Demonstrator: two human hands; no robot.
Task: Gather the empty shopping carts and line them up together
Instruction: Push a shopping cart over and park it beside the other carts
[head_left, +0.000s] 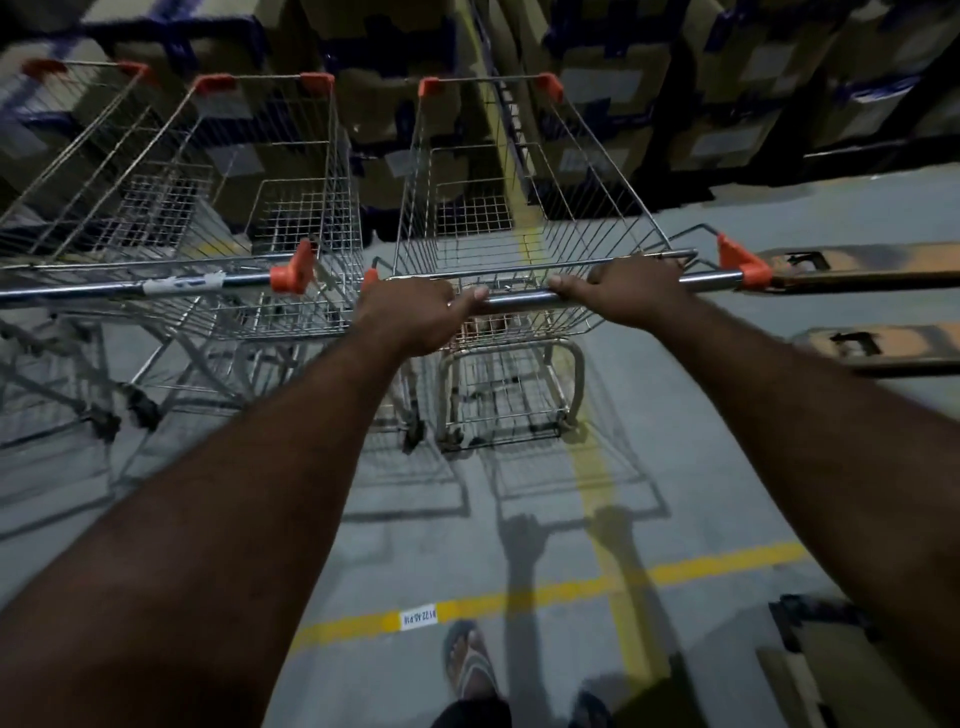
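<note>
An empty wire shopping cart (524, 171) with orange corner caps stands straight ahead of me. My left hand (415, 312) grips the left part of its chrome handle bar (519, 301). My right hand (631, 293) grips the same bar further right. A second empty cart (270, 171) stands close beside it on the left, its handle (182, 286) roughly level with mine. A third cart (67, 156) shows partly at the far left, close against the second.
Stacked cardboard boxes (623, 104) on racks fill the wall ahead. A pallet jack's forks (857, 275) lie on the floor to the right. Yellow floor lines (519, 597) cross the grey concrete floor. My sandalled foot (467, 660) is below.
</note>
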